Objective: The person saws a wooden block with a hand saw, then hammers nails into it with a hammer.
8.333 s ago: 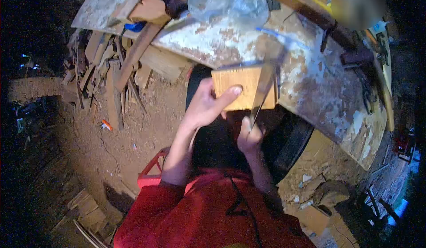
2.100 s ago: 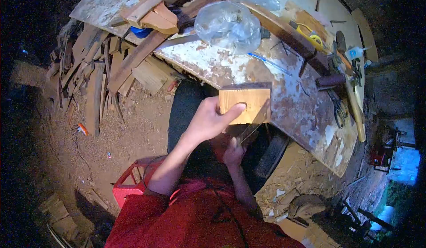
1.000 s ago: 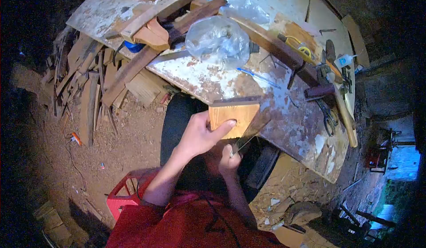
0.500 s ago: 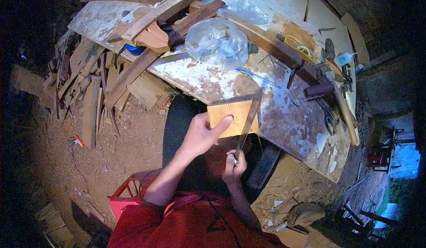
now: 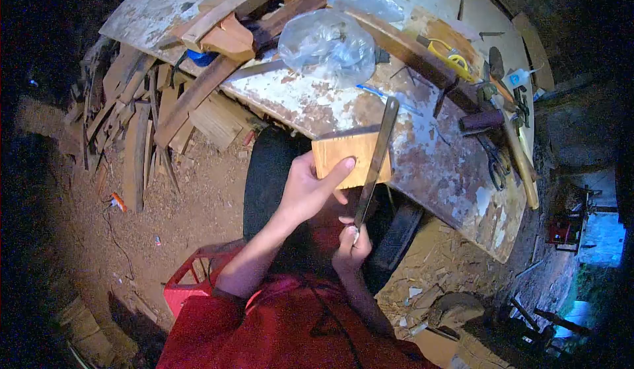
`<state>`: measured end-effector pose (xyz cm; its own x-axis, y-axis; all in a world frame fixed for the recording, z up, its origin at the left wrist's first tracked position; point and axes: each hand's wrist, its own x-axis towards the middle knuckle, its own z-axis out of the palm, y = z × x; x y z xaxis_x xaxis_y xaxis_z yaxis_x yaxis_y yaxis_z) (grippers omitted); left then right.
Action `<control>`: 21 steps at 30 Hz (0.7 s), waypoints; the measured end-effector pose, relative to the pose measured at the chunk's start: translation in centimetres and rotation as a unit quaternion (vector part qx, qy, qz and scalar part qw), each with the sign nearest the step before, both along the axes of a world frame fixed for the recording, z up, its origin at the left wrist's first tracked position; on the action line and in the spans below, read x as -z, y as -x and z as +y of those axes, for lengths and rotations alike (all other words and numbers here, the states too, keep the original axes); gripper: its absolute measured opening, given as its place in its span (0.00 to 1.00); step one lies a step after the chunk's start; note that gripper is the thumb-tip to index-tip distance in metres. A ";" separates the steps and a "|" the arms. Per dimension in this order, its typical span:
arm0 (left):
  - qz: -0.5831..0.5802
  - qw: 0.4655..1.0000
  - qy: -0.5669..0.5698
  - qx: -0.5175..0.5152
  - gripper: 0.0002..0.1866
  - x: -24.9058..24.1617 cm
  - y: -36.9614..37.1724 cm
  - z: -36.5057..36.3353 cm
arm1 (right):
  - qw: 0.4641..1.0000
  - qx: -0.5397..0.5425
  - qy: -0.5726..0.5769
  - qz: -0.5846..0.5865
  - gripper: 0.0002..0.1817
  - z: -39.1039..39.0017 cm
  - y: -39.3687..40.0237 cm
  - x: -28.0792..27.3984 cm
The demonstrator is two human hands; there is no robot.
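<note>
In the head view, a squared wooden block [image 5: 330,152] is held at the near edge of the workbench [image 5: 456,204], above the lap. It is clamped at its left side by the left hand [image 5: 305,190], with the thumb laid over the upper face and the fingers mostly hidden beneath. A long metal blade [image 5: 378,154] is gripped at its lower end by the right hand [image 5: 352,250]; the two hands are apart but near each other. The blade is slanted across the right part of the block; whether the wood is touched by it or only overlapped in the view cannot be told for certain.

Should the blade skid on the smooth face, the left thumb could be reached, since it lies to the side with nothing between. The block might also twist under a sideways push, as only one side is seen to be gripped, and an edge could be chipped along the grain.

The block is pale, yellowish and flat-faced, with small dark marks along its edges. The blade is narrow, dark grey and rounded at the tip, where a hole is pierced. The bench top is mottled with flaking white over brown, and a crumpled, translucent plastic bag [image 5: 323,45] is set beyond the block.
</note>
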<state>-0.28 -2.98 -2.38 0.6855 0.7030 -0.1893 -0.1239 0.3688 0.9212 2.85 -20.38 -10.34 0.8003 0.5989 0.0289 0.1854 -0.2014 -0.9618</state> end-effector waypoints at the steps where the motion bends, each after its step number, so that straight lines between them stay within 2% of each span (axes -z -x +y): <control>1: -0.008 1.000 0.000 -0.010 0.18 -0.1 -0.1 0.0 | 1.000 0.002 -0.007 -0.014 0.15 -0.1 0.1 0.1; 9: -0.016 0.999 -0.005 -0.036 0.19 -0.1 1.2 0.8 | 1.000 -0.025 -0.001 -0.012 0.17 -0.5 0.0 -0.4; 12: -0.006 0.999 -0.016 -0.032 0.18 -0.1 1.5 1.1 | 0.995 0.042 -0.085 -0.009 0.16 -0.6 0.5 -0.3; 15: -0.006 0.999 -0.018 -0.031 0.18 -0.6 1.5 1.3 | 1.000 0.021 -0.015 -0.006 0.15 -0.1 -0.1 -1.7; 21: -0.018 0.999 -0.017 -0.036 0.17 -0.3 1.5 1.2 | 0.998 -0.010 0.008 -0.055 0.13 0.8 -0.6 -0.7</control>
